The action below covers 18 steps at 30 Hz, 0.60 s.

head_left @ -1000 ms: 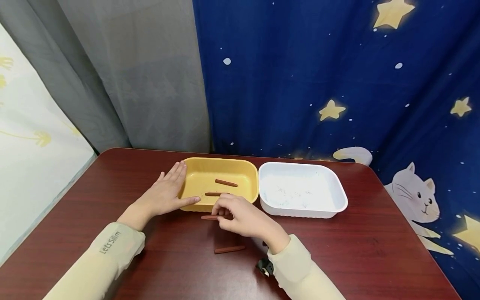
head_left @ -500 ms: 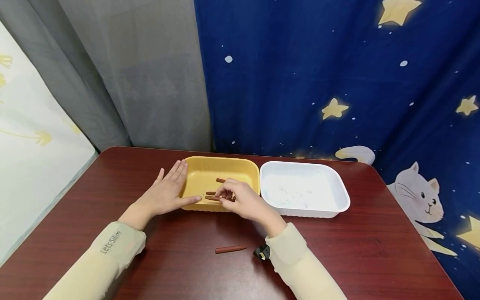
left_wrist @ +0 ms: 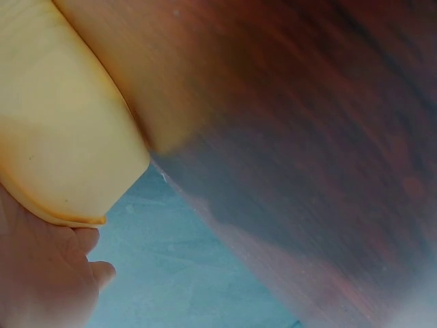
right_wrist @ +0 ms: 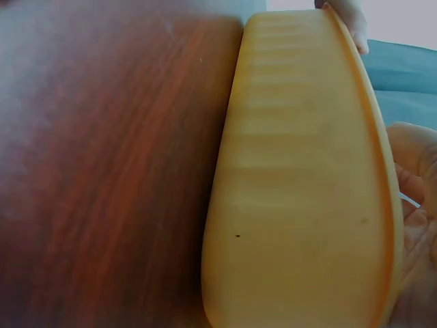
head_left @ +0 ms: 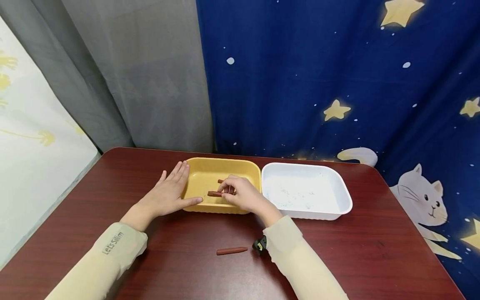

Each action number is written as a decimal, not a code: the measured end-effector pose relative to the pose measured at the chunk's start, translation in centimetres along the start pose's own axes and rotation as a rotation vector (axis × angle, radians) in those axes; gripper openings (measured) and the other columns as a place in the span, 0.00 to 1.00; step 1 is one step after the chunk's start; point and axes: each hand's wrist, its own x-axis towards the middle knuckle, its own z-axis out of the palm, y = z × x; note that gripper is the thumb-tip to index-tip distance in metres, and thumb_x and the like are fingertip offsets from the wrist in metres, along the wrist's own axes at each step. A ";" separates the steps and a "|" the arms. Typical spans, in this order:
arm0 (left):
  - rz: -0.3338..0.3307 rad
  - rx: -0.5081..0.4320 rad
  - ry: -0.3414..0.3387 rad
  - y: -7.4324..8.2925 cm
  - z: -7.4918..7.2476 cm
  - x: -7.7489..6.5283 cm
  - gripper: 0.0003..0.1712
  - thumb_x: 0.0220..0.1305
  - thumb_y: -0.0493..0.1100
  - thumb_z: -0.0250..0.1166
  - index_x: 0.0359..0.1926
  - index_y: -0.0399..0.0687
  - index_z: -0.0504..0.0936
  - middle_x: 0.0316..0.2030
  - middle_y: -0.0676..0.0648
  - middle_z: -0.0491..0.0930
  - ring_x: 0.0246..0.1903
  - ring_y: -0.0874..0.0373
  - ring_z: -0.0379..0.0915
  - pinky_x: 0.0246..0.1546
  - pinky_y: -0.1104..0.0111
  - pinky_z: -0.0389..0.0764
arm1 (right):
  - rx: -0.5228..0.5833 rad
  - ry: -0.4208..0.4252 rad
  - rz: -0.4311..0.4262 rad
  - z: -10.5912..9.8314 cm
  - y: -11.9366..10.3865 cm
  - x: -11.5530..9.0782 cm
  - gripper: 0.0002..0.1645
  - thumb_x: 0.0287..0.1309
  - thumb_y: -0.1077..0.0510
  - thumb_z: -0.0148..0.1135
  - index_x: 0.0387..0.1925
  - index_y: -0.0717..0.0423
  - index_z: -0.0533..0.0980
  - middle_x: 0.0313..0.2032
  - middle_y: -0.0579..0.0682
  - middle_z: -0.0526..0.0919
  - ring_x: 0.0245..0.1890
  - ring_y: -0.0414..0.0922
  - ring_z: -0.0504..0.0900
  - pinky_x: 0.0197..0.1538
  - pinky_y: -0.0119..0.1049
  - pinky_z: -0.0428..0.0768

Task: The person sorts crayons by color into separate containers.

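My left hand (head_left: 168,191) rests with straight, spread fingers against the left end of the yellow tub (head_left: 210,208), its thumb reaching over the front rim. Inside the tub, my right hand (head_left: 241,193) pinches a brown crayon (head_left: 214,193) between thumb and fingers, low over the floor. Another brown crayon (head_left: 220,181) shows just behind those fingers, partly covered by them. On the table in front lies one more brown crayon (head_left: 232,251). The right wrist view has the tub's ribbed outer wall (right_wrist: 293,171) hiding the crayons, with part of my right hand (right_wrist: 416,205) beyond the rim.
A white tub (head_left: 305,214) with small specks on its floor stands against the yellow one on the right. Both sit near the back edge of the dark red table (head_left: 180,266). A grey curtain (head_left: 150,83) and a blue starry curtain (head_left: 281,83) hang behind.
My right hand has carried the crayon from in front of the yellow tub over its front rim and down inside. The left hand stays at the tub's left end.
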 end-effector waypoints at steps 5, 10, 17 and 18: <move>0.002 0.000 0.000 0.1 0.0 0.0 0.67 0.60 0.80 0.52 0.78 0.34 0.41 0.79 0.37 0.36 0.79 0.41 0.34 0.73 0.36 0.44 | 0.006 -0.014 0.026 -0.1 0.5 1.0 0.06 0.59 0.66 0.65 0.37 0.58 0.84 0.34 0.50 0.83 0.31 0.38 0.75 0.37 0.26 0.74; 0.005 0.004 -0.005 0.0 0.0 -0.1 0.67 0.60 0.79 0.52 0.78 0.33 0.40 0.79 0.38 0.35 0.79 0.41 0.33 0.73 0.36 0.43 | 0.007 -0.040 0.075 0.1 0.9 1.7 0.06 0.59 0.66 0.65 0.38 0.58 0.84 0.37 0.51 0.84 0.31 0.38 0.74 0.38 0.26 0.73; 0.005 0.016 -0.006 0.0 0.1 0.0 0.67 0.60 0.79 0.52 0.78 0.34 0.40 0.79 0.38 0.35 0.79 0.42 0.33 0.73 0.36 0.43 | -0.007 -0.080 0.144 0.3 1.4 2.6 0.05 0.61 0.64 0.65 0.38 0.56 0.84 0.34 0.48 0.82 0.33 0.40 0.74 0.40 0.29 0.73; 0.006 0.018 -0.005 0.0 0.1 0.1 0.67 0.60 0.80 0.51 0.78 0.34 0.40 0.79 0.38 0.36 0.79 0.42 0.33 0.73 0.36 0.43 | -0.008 -0.084 0.150 0.3 1.5 2.8 0.05 0.61 0.63 0.65 0.38 0.55 0.84 0.33 0.48 0.82 0.33 0.40 0.74 0.40 0.29 0.73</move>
